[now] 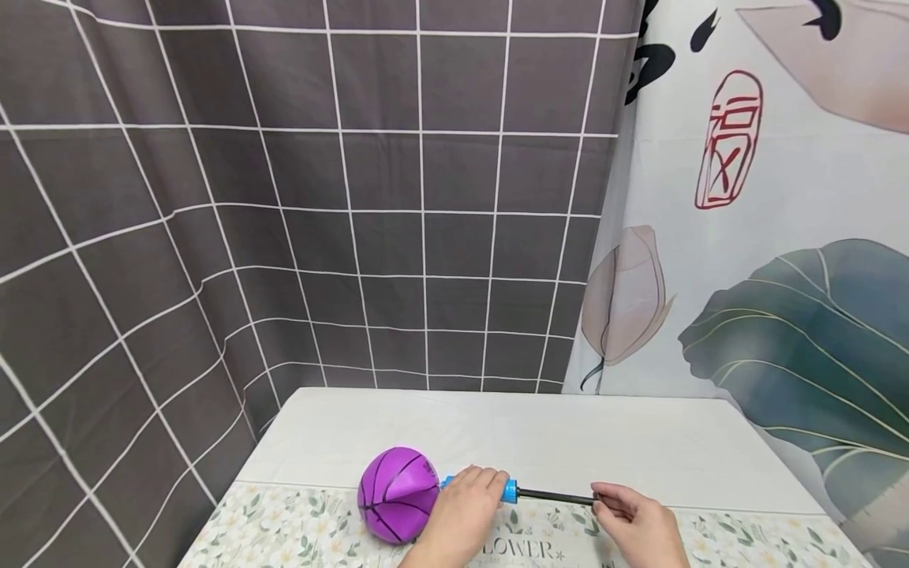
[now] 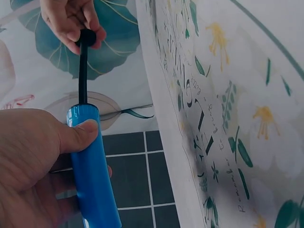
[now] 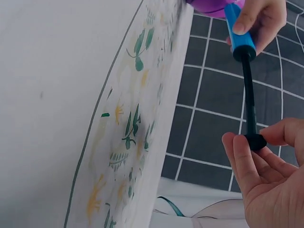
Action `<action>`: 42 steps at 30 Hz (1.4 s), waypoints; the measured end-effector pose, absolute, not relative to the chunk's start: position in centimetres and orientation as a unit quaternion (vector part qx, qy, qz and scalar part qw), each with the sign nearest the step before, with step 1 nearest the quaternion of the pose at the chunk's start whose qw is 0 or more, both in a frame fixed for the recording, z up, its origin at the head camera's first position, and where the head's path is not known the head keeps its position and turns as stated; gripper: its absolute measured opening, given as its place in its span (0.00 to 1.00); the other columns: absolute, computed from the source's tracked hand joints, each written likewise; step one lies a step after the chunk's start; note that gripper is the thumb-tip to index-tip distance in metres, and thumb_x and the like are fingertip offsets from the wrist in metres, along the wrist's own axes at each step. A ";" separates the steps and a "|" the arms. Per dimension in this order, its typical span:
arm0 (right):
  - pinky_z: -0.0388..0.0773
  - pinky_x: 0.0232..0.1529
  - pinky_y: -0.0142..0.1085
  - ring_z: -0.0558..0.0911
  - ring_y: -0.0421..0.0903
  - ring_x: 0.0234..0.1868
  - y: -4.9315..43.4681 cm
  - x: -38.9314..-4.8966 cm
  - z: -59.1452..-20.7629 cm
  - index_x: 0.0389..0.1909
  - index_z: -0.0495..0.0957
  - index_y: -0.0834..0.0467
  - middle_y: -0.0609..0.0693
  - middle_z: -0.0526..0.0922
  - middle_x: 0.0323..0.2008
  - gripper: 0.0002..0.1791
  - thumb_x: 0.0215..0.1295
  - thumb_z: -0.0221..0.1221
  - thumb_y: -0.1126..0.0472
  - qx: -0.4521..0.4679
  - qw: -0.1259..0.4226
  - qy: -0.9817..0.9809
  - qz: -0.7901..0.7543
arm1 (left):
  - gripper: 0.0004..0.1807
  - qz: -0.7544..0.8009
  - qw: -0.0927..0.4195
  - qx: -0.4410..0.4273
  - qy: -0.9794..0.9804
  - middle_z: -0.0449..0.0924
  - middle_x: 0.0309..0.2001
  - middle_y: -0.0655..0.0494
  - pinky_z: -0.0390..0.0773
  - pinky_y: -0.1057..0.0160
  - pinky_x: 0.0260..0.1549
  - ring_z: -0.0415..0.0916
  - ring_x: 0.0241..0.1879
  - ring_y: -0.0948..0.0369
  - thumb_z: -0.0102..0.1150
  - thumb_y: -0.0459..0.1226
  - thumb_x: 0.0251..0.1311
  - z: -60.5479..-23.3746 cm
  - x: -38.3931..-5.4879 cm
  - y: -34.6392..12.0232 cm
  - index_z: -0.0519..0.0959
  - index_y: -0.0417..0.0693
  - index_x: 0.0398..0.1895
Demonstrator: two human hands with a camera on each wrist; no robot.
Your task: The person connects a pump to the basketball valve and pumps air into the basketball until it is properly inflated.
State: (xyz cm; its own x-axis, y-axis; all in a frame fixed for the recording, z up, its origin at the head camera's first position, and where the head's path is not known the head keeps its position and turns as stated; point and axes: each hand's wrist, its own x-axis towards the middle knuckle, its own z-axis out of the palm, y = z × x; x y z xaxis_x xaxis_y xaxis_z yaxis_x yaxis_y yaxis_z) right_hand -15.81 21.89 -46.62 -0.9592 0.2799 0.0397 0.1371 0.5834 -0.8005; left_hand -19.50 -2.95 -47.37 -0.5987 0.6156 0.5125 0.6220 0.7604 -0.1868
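Left fingers [image 1: 484,477] around blue pump [image 2: 95,175], right fingers [image 3: 244,161] in a pinch on its black knob [image 3: 255,142]

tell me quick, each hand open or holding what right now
Left hand: closed, gripping the blue pump barrel.
Right hand: closed, pinching the black pump handle.

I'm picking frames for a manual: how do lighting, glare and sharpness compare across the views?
Head view: bright, fairly even light on the tablecloth; left wrist view: dimmer, with a pale glint on the blue pump near the black rod; right wrist view: also dim, the floral print somewhat soft.
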 end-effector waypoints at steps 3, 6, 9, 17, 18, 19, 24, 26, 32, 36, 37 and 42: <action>0.86 0.34 0.34 0.88 0.47 0.35 22.0 -15.7 -46.5 0.49 0.85 0.67 0.56 0.89 0.38 0.15 0.61 0.66 0.66 -0.123 0.079 -0.884 0.445 | 0.18 -0.002 0.287 -0.346 -0.893 0.83 0.43 0.60 0.80 0.63 0.54 0.80 0.45 0.64 0.67 0.33 0.55 -47.5 -19.6 -2.9 0.82 0.49 0.50; 0.86 0.34 0.35 0.89 0.47 0.36 21.8 -15.7 -46.4 0.49 0.85 0.67 0.56 0.89 0.38 0.16 0.61 0.65 0.66 -0.120 0.083 -0.885 0.443 | 0.18 0.009 0.296 -0.347 -0.890 0.83 0.42 0.59 0.80 0.64 0.53 0.79 0.44 0.63 0.68 0.34 0.53 -47.6 -19.6 -2.9 0.82 0.48 0.50; 0.86 0.35 0.35 0.89 0.47 0.36 21.2 -15.6 -46.1 0.50 0.85 0.66 0.56 0.90 0.39 0.16 0.61 0.65 0.65 -0.113 0.087 -0.888 0.438 | 0.18 0.020 0.310 -0.349 -0.884 0.82 0.41 0.59 0.80 0.64 0.51 0.79 0.43 0.63 0.68 0.33 0.51 -47.5 -19.7 -3.0 0.82 0.47 0.48; 0.85 0.33 0.32 0.88 0.42 0.33 18.4 -15.9 -46.1 0.48 0.86 0.64 0.52 0.90 0.35 0.14 0.62 0.66 0.65 -0.072 0.106 -0.889 0.440 | 0.19 0.034 0.311 -0.360 -0.879 0.82 0.40 0.58 0.81 0.64 0.50 0.79 0.42 0.62 0.69 0.32 0.48 -47.1 -19.5 -2.6 0.82 0.47 0.47; 0.85 0.33 0.32 0.88 0.41 0.33 18.0 -16.0 -46.1 0.48 0.86 0.64 0.52 0.90 0.35 0.14 0.62 0.66 0.65 -0.063 0.110 -0.886 0.445 | 0.19 0.037 0.314 -0.360 -0.878 0.82 0.40 0.58 0.81 0.64 0.49 0.79 0.42 0.62 0.69 0.32 0.49 -47.1 -19.4 -2.5 0.82 0.47 0.47; 0.85 0.32 0.32 0.88 0.41 0.32 17.6 -16.0 -46.1 0.48 0.86 0.65 0.53 0.90 0.35 0.14 0.62 0.66 0.66 -0.056 0.112 -0.884 0.451 | 0.19 0.040 0.318 -0.360 -0.876 0.82 0.40 0.59 0.81 0.64 0.49 0.79 0.41 0.62 0.70 0.33 0.49 -47.1 -19.4 -2.4 0.82 0.47 0.47; 0.85 0.32 0.30 0.88 0.41 0.32 15.8 -16.4 -46.3 0.47 0.86 0.66 0.54 0.90 0.35 0.14 0.61 0.67 0.67 -0.016 0.115 -0.874 0.472 | 0.19 0.048 0.333 -0.361 -0.870 0.81 0.39 0.60 0.81 0.65 0.48 0.78 0.40 0.63 0.71 0.35 0.48 -47.2 -19.2 -2.1 0.82 0.48 0.47; 0.85 0.32 0.30 0.88 0.41 0.32 15.5 -16.5 -46.3 0.47 0.86 0.65 0.54 0.90 0.35 0.13 0.61 0.67 0.67 -0.013 0.109 -0.872 0.476 | 0.20 0.043 0.324 -0.360 -0.874 0.81 0.40 0.60 0.81 0.65 0.49 0.78 0.41 0.63 0.72 0.35 0.47 -47.2 -19.2 -2.1 0.82 0.48 0.47; 0.86 0.33 0.31 0.88 0.41 0.32 15.9 -16.4 -46.3 0.46 0.86 0.65 0.53 0.90 0.35 0.14 0.59 0.68 0.67 -0.022 0.098 -0.874 0.475 | 0.22 0.011 0.276 -0.352 -0.894 0.82 0.43 0.61 0.79 0.66 0.54 0.79 0.45 0.64 0.74 0.34 0.49 -47.4 -19.2 -2.5 0.81 0.50 0.50; 0.86 0.33 0.32 0.88 0.42 0.33 17.2 -16.3 -46.3 0.46 0.86 0.66 0.53 0.90 0.35 0.14 0.59 0.67 0.67 -0.042 0.103 -0.879 0.464 | 0.20 0.009 0.279 -0.348 -0.895 0.82 0.43 0.61 0.80 0.64 0.55 0.79 0.46 0.64 0.70 0.34 0.52 -47.4 -19.2 -2.6 0.81 0.50 0.50; 0.86 0.34 0.32 0.88 0.42 0.33 17.6 -16.2 -46.3 0.47 0.86 0.65 0.53 0.90 0.35 0.15 0.59 0.67 0.66 -0.051 0.104 -0.881 0.459 | 0.20 0.010 0.280 -0.345 -0.896 0.82 0.43 0.61 0.80 0.64 0.56 0.79 0.46 0.64 0.69 0.34 0.52 -47.5 -19.3 -2.6 0.81 0.50 0.50; 0.85 0.34 0.31 0.87 0.42 0.33 20.2 -15.9 -45.9 0.48 0.86 0.65 0.53 0.90 0.37 0.15 0.59 0.66 0.66 -0.094 0.095 -0.888 0.439 | 0.19 0.010 0.287 -0.337 -0.897 0.82 0.43 0.60 0.80 0.62 0.56 0.79 0.46 0.63 0.66 0.32 0.53 -47.4 -19.3 -2.8 0.80 0.50 0.50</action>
State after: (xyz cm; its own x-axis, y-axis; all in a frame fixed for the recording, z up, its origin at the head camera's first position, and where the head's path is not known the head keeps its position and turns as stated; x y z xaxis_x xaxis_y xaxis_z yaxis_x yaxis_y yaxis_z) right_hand -15.86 20.15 -45.95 -0.9643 0.2508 0.0853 0.0843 0.5960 -0.7986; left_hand -19.27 -2.85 -47.45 -0.6080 0.6106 0.5075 0.5991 0.7723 -0.2114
